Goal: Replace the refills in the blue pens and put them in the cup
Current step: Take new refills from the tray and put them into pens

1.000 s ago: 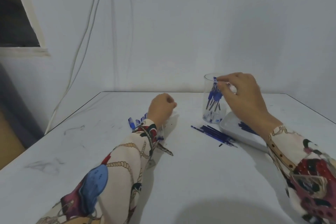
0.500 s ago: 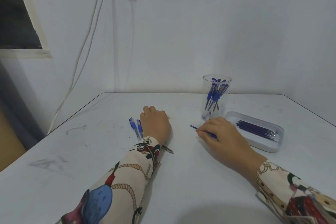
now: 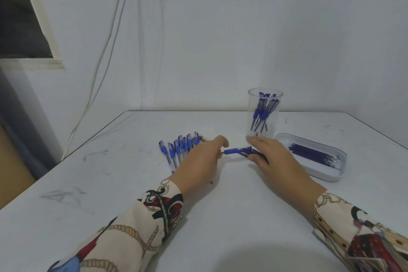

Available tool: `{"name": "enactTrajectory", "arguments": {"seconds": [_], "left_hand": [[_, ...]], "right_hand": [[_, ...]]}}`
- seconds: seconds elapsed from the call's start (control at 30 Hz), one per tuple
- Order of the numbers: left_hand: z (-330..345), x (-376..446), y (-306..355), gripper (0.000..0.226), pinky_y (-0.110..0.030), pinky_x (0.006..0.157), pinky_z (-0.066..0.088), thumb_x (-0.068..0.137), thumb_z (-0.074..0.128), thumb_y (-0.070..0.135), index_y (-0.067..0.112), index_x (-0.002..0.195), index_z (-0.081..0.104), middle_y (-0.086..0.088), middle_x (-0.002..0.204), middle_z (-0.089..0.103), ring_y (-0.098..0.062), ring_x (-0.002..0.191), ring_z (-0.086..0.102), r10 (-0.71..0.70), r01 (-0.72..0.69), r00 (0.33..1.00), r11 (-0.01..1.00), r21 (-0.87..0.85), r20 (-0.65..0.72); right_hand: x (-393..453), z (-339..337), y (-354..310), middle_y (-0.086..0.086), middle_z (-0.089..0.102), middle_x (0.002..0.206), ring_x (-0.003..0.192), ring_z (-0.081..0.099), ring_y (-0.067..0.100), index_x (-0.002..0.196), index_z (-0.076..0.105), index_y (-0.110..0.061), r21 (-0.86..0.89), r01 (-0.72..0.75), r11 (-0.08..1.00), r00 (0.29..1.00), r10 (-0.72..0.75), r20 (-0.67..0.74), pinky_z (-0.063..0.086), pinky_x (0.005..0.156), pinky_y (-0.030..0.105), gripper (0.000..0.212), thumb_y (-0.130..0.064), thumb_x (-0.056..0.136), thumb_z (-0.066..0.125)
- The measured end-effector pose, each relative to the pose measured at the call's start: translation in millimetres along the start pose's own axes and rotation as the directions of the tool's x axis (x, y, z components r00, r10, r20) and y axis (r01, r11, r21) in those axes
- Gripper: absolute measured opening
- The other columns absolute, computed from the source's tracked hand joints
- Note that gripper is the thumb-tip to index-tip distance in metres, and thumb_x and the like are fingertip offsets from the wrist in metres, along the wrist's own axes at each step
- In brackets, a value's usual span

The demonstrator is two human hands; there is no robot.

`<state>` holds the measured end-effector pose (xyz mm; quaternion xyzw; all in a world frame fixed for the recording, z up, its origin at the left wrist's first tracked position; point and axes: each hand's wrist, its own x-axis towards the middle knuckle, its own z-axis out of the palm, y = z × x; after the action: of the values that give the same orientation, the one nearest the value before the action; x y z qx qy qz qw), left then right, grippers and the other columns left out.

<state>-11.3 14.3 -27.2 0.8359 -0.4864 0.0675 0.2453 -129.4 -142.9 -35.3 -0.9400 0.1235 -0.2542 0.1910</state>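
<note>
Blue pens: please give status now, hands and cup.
Left hand and right hand hold one blue pen between them. Cup upright, pens inside. Row of pens waits behind left hand. Nothing blocks cup.

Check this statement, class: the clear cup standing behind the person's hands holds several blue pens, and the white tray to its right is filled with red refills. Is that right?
Not quite. The clear cup does hold several blue pens, and the white tray does sit to its right, but the head view shows the refills in it are dark blue, not red.
</note>
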Motion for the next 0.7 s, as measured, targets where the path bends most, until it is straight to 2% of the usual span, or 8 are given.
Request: {"name": "enactTrajectory", "arguments": {"seconds": [0.07, 0.13, 0.2, 0.33, 0.43, 0.6, 0.7], "left_hand": [[0.1, -4.9, 3.7, 0.04, -0.035, 0.084, 0.049, 0.095, 0.041, 0.006, 0.026, 0.129, 0.043, 0.001, 0.108, 0.059, -0.017, 0.096, 0.055, 0.038, -0.038, 0.999, 0.999, 0.025, 0.006], [1.0, -5.6, 5.2, 0.033, -0.036, 0.082, 0.048, 0.097, 0.042, 0.023, 0.029, 0.129, 0.045, 0.002, 0.106, 0.058, -0.017, 0.094, 0.055, 0.092, -0.09, 0.996, 0.992, 0.089, -0.014], [3.3, -5.0, 5.1, 0.031, -0.037, 0.076, 0.047, 0.096, 0.042, 0.036, 0.029, 0.125, 0.049, 0.002, 0.099, 0.057, -0.018, 0.089, 0.054, 0.132, -0.129, 0.991, 0.982, 0.135, -0.013], [11.7, -5.5, 6.2, 0.026, -0.037, 0.07, 0.046, 0.099, 0.036, 0.028, 0.021, 0.117, 0.054, 0.0, 0.094, 0.056, -0.019, 0.081, 0.053, 0.193, -0.189, 0.981, 0.959, 0.211, 0.001], [14.1, -7.2, 2.4, 0.03, -0.034, 0.061, 0.042, 0.099, 0.033, 0.037, 0.022, 0.111, 0.057, 0.002, 0.084, 0.054, -0.017, 0.074, 0.051, 0.237, -0.219, 0.971, 0.943, 0.251, -0.044], [14.1, -7.2, -1.4, 0.042, -0.026, 0.042, 0.022, 0.095, 0.023, 0.05, 0.027, 0.091, 0.058, 0.005, 0.061, 0.045, -0.015, 0.051, 0.045, 0.324, -0.26, 0.94, 0.887, 0.381, -0.112], [14.2, -7.7, -4.3, 0.038, -0.024, 0.039, 0.024, 0.095, 0.028, 0.051, 0.029, 0.088, 0.058, 0.005, 0.053, 0.043, -0.014, 0.043, 0.042, 0.338, -0.264, 0.933, 0.876, 0.403, -0.123]], "right_hand": [[0.2, 0.5, -2.0, -0.005, 0.06, 0.12, 0.114, 0.049, 0.013, 0.126, 0.059, -0.021, -0.02, 0.025, 0.999, 1.0, -0.025, 0.01, 0.032, 0.095, 0.018, 0.032, -0.024, 0.096, 0.05], [-0.3, -1.0, -5.5, -0.003, 0.064, 0.109, 0.103, 0.053, 0.014, 0.117, 0.065, -0.018, -0.009, 0.033, 0.999, 0.999, -0.033, 0.006, 0.038, 0.09, 0.022, 0.026, -0.023, 0.095, 0.052], [-1.8, -2.5, -11.3, -0.003, 0.065, 0.106, 0.1, 0.055, 0.014, 0.115, 0.067, -0.018, 0.048, 0.027, 0.998, 1.0, -0.027, 0.014, 0.041, 0.09, 0.024, 0.025, -0.023, 0.095, 0.053], [-3.7, -1.6, -18.0, -0.004, 0.065, 0.107, 0.101, 0.056, 0.011, 0.119, 0.065, -0.021, 0.077, 0.0, 0.997, 0.995, -0.008, 0.097, 0.038, 0.086, 0.02, 0.027, -0.022, 0.094, 0.055], [-4.7, -3.0, -17.9, -0.003, 0.066, 0.1, 0.094, 0.057, 0.012, 0.111, 0.068, -0.022, 0.061, -0.042, 0.997, 0.99, 0.034, 0.136, 0.042, 0.082, 0.023, 0.022, -0.022, 0.093, 0.055], [-5.7, -1.8, -18.9, -0.003, 0.067, 0.091, 0.085, 0.057, 0.01, 0.104, 0.071, -0.022, 0.051, -0.025, 0.998, 0.992, 0.019, 0.121, 0.046, 0.081, 0.03, 0.019, -0.025, 0.092, 0.057], [-6.7, -2.9, -19.0, -0.004, 0.067, 0.092, 0.085, 0.057, 0.01, 0.106, 0.071, -0.023, 0.051, -0.017, 0.999, 0.992, 0.011, 0.125, 0.046, 0.079, 0.027, 0.02, -0.024, 0.093, 0.055]]}}
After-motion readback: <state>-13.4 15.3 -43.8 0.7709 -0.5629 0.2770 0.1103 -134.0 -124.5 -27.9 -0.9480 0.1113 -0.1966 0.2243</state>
